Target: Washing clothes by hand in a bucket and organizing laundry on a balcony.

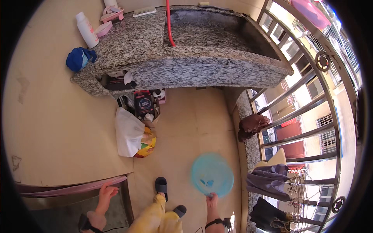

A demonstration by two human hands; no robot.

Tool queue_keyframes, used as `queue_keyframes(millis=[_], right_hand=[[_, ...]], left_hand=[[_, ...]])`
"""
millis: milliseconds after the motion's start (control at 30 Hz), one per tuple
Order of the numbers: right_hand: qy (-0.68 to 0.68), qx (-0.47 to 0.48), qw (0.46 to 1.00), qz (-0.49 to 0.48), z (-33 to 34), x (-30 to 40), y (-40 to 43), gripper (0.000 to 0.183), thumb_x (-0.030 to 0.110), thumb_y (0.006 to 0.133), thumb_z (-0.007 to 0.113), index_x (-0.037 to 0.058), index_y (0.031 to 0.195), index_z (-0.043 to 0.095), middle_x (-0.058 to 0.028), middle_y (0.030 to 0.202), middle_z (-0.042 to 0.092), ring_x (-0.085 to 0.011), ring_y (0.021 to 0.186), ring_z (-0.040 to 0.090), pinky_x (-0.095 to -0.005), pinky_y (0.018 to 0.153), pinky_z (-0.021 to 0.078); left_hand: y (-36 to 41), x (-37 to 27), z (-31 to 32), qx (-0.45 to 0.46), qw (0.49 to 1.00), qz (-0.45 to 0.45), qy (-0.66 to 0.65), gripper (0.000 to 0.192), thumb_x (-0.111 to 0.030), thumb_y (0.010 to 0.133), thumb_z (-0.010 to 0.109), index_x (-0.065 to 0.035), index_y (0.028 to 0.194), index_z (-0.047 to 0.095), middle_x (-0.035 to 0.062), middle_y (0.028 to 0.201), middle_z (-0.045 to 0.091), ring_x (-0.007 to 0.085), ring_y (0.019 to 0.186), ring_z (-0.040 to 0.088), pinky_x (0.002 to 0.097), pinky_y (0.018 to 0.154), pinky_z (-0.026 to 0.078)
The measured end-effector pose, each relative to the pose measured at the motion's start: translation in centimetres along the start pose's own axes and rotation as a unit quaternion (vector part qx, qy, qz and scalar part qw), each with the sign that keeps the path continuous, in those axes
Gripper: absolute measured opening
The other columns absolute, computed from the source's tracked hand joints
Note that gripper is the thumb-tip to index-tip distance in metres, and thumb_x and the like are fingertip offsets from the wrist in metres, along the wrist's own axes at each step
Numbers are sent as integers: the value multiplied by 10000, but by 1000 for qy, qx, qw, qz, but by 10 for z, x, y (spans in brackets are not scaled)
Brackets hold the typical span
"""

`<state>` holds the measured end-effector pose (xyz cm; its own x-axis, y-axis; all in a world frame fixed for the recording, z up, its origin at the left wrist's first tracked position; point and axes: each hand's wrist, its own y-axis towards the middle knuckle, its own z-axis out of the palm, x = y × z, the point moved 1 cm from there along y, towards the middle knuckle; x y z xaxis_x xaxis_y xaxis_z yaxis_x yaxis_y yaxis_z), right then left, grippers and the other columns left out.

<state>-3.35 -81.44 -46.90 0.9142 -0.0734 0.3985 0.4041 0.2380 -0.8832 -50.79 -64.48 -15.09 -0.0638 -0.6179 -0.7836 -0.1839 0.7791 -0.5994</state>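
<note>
My right hand point(212, 199) grips the near rim of a translucent blue plastic basin point(214, 171), which is a little blurred. Small darker blue patches show on the basin. My left hand point(107, 192) is raised at the lower left beside a pink cloth point(72, 189), its fingers apart and holding nothing. Between the hands are my yellow trouser legs and dark slippers point(161, 186) on the tiled floor.
Ahead stands a speckled stone counter point(131, 40) with a sink point(209, 35) and a red hose point(169, 26). A white bag point(129, 132) and a box of bottles point(145, 104) sit below. Metal railings point(297, 137), a brown bag point(253, 123) and hanging clothes point(268, 180) line the right side.
</note>
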Motion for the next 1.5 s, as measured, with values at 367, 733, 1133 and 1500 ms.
queue_keyframes(millis=[367, 733, 1133, 1500], right_hand=[[43, 87, 995, -32, 108, 17, 21, 285, -16, 632, 551, 54, 894, 460, -63, 870, 499, -212, 736, 501, -294, 632, 451], [2, 135, 990, -45, 92, 58, -103, 650, -82, 571, 508, 92, 1189, 410, -57, 1089, 524, -235, 1028, 494, -378, 901, 431], [-71, 70, 994, -31, -50, 63, -171, 638, -48, 577, 507, 101, 1188, 401, -67, 1068, 506, -253, 1025, 478, -440, 919, 403], [-130, 48, 990, 15, -87, 29, -156, 622, -64, 589, 495, 79, 1184, 386, -66, 1083, 491, -273, 1014, 475, -458, 864, 430]], left_hand=[[-54, 41, -42, -33, 997, -59, -42, 295, -76, 834, 519, -56, 1126, 484, 112, 896, 619, 165, 781, 596, 271, 706, 493], [-66, 1, -19, -1, 995, -70, -76, 268, -77, 844, 529, -41, 1108, 501, 124, 898, 623, 170, 775, 600, 266, 704, 487], [-72, 5, -1, 76, 970, -175, -154, 257, -67, 830, 530, -68, 1087, 517, 128, 948, 615, 189, 825, 593, 298, 730, 481], [-90, 29, -25, 51, 961, -219, -163, 254, -71, 839, 519, -68, 1092, 513, 111, 953, 619, 184, 827, 594, 304, 731, 480]])
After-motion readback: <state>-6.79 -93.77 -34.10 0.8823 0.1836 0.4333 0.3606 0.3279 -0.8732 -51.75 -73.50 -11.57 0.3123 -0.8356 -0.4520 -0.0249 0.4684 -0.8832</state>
